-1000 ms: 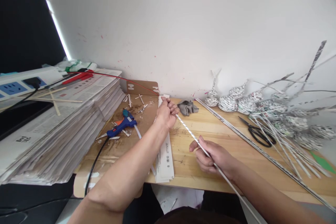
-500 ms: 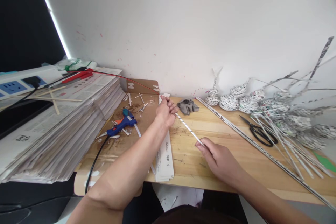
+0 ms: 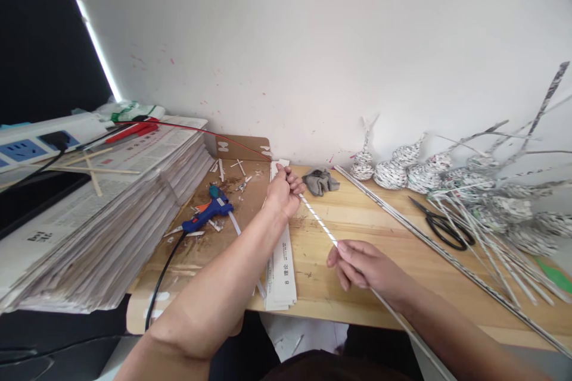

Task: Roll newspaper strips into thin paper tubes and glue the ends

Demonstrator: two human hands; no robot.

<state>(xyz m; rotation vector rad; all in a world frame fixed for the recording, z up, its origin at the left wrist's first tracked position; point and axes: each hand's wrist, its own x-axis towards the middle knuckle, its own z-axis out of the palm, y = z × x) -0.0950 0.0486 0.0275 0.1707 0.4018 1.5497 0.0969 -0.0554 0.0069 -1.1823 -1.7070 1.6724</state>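
Note:
A thin rolled paper stick (image 3: 318, 218), white with dark spiral marks, runs slantwise between my two hands. My left hand (image 3: 286, 189) pinches its far end above a stack of cut newspaper strips (image 3: 281, 274). Closer to me, my right hand (image 3: 357, 263) grips the stick between thumb and fingers, and its near part passes below my right forearm to the bottom edge of the view. A crumpled grey cloth (image 3: 320, 181) lies just right of my left hand.
On cardboard at left lies a blue glue gun (image 3: 209, 212) among paper scraps. Stacked newspapers (image 3: 134, 208) carry a power strip (image 3: 49, 138). At right are long paper sticks (image 3: 420, 235), black scissors (image 3: 447, 231) and woven paper gourds (image 3: 391, 174) along the wall.
My right hand has turned, its fingers now showing below the stick, and has shifted slightly. The stick's near length now shows under my right forearm. My left hand has barely moved.

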